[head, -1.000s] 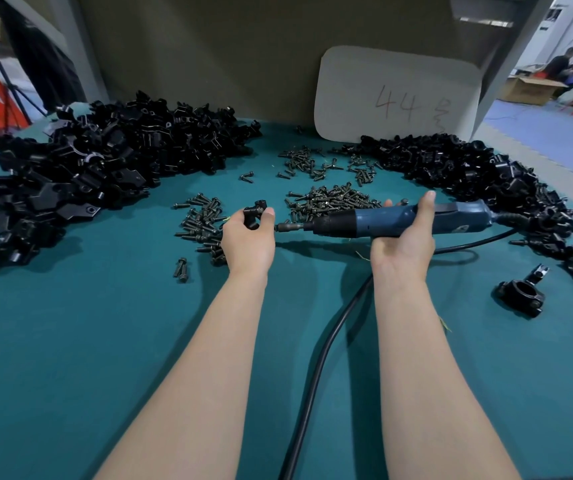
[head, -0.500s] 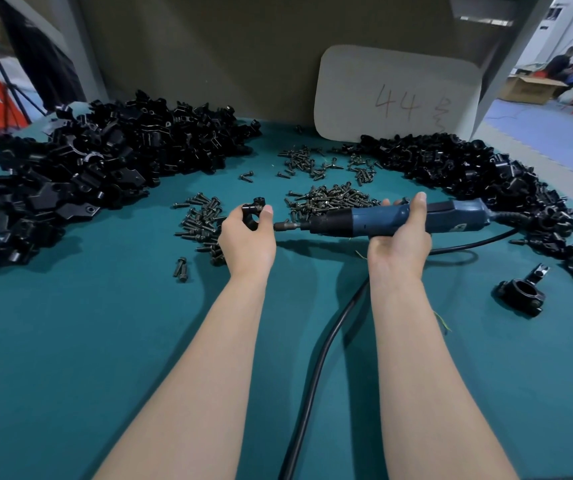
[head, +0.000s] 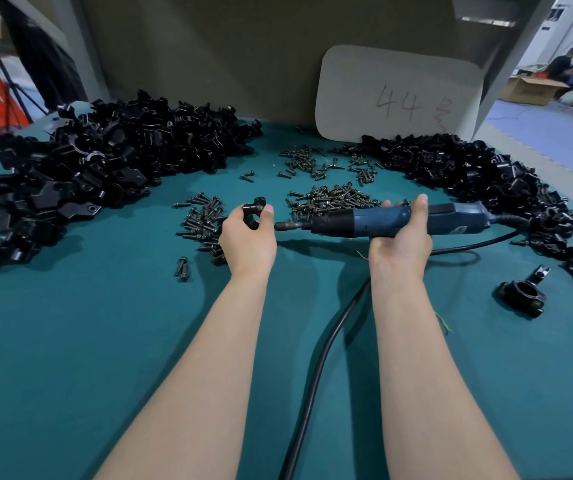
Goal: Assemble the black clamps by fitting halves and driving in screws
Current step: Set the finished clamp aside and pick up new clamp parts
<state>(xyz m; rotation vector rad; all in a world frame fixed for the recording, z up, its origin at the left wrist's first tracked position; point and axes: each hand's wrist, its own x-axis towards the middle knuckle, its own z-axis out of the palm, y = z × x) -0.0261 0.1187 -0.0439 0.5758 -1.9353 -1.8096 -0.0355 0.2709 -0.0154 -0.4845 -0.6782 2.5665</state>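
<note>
Here the left grip (head: 248, 237) pinches a clamp (head: 253, 211) steady so the screwdriver (head: 354, 220) — clasped in the right grip (head: 399, 244) — lines up beside it; spare screws (head: 337, 199) lie just beyond.

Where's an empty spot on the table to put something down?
Biggest bare patch: the teal cloth at the near left, in front of the left heap of black plastic clamp halves. A smaller one, near right, beside the lone assembled black clamp. Crowded: the middle's small dark screws and the right black heap.
</note>
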